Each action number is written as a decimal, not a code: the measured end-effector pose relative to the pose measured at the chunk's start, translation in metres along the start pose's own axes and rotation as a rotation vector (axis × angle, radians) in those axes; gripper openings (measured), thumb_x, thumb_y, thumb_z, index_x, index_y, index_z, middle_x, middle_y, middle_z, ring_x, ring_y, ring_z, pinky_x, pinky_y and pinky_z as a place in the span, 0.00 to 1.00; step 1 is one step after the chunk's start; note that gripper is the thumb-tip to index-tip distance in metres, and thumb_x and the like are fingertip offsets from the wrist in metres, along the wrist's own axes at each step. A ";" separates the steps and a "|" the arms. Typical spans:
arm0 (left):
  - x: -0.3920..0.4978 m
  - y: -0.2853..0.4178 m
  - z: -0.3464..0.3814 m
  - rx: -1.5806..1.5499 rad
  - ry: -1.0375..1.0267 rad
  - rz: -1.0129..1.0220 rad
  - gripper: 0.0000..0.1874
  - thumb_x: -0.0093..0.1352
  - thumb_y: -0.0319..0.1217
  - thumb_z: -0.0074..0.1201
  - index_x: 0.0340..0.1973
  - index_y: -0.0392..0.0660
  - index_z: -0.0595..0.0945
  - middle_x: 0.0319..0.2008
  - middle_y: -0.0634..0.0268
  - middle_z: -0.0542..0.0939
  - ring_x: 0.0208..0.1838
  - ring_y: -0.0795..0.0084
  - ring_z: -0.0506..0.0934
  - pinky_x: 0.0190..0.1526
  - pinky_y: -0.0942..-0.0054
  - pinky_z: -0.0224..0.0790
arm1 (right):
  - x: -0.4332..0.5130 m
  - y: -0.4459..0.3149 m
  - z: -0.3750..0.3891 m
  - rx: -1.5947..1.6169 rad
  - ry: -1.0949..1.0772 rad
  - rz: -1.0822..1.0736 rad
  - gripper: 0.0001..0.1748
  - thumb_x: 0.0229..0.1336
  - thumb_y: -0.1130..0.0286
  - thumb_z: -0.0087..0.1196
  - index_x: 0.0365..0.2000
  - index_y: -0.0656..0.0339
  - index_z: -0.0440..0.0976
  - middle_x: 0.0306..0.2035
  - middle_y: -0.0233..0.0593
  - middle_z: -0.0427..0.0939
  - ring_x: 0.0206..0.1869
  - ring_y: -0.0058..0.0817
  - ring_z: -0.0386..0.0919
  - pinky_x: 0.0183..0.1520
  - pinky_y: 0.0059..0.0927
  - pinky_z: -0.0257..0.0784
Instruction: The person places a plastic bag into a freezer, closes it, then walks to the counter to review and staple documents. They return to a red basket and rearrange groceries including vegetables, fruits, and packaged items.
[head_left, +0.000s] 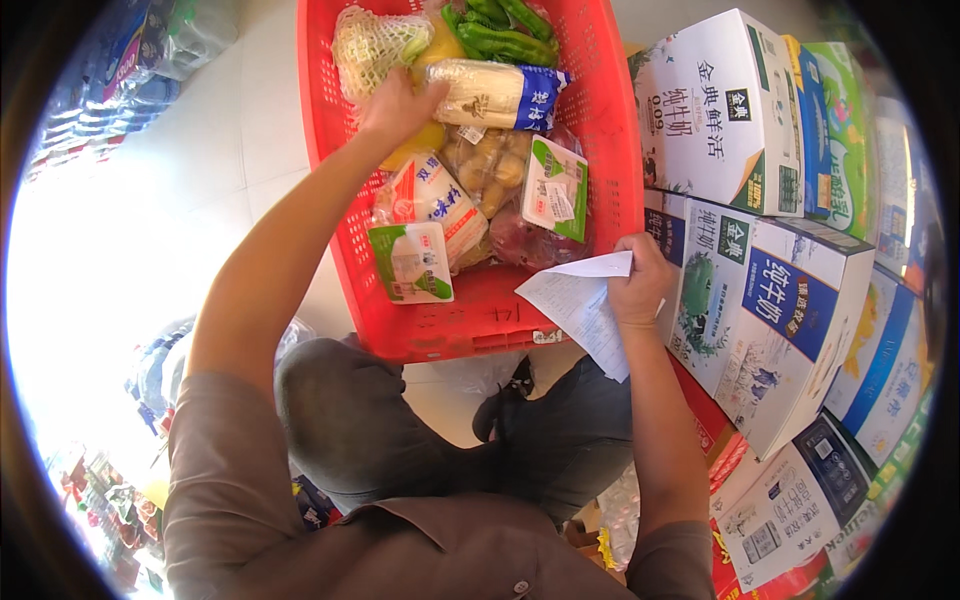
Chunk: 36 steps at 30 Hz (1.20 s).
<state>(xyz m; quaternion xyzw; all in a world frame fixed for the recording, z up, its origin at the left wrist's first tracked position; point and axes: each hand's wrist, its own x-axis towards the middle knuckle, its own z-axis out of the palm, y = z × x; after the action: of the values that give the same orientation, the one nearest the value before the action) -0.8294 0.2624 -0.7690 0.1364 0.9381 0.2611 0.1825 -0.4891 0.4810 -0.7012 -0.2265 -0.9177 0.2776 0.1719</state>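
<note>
A red plastic basket (480, 330) full of groceries lies before me. My left hand (401, 105) reaches into it, fingers at a yellow item beside the net-wrapped vegetable (371, 52); the thumb is by a packet of pale noodles (480, 94). Whether it grips anything is hidden. Green peppers (506, 34) lie at the far end. Nearer are bagged potatoes (487, 165), a white printed bag (442, 202), two green-and-white packs (411, 262) (555, 184) and dark red bagged produce (532, 240). My right hand (641, 281) holds folded papers (585, 307) over the basket's near right corner.
Stacked milk cartons (765, 300) stand close along the right side. Bottled goods in plastic wrap (127, 60) are at the upper left, on a pale tiled floor (270, 112). Small colourful packets (120, 510) are at the lower left. My knees are at the basket's near edge.
</note>
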 end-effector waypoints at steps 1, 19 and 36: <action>-0.014 0.004 -0.016 0.095 -0.193 0.053 0.42 0.67 0.54 0.64 0.59 0.26 0.74 0.47 0.36 0.83 0.54 0.46 0.83 0.53 0.51 0.76 | 0.000 0.002 0.000 0.007 0.002 0.008 0.03 0.50 0.77 0.56 0.25 0.57 0.73 0.24 0.42 0.74 0.26 0.45 0.77 0.29 0.39 0.69; -0.078 -0.068 0.029 0.036 -0.559 -0.064 0.48 0.58 0.61 0.72 0.58 0.30 0.79 0.52 0.41 0.85 0.54 0.51 0.84 0.57 0.60 0.77 | -0.001 0.005 0.003 0.038 0.030 -0.030 0.03 0.55 0.77 0.55 0.26 0.61 0.73 0.24 0.42 0.74 0.25 0.40 0.76 0.30 0.34 0.68; -0.103 0.022 -0.006 0.271 -0.460 0.262 0.31 0.58 0.48 0.71 0.48 0.40 0.82 0.43 0.44 0.86 0.48 0.45 0.84 0.54 0.53 0.78 | 0.000 0.007 0.003 0.036 0.042 -0.013 0.04 0.55 0.76 0.56 0.26 0.62 0.72 0.24 0.43 0.74 0.25 0.41 0.76 0.29 0.34 0.69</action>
<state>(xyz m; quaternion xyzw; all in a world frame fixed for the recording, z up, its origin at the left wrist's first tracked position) -0.7358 0.2420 -0.7244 0.3352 0.8728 0.1171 0.3350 -0.4879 0.4847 -0.7072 -0.2234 -0.9102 0.2880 0.1968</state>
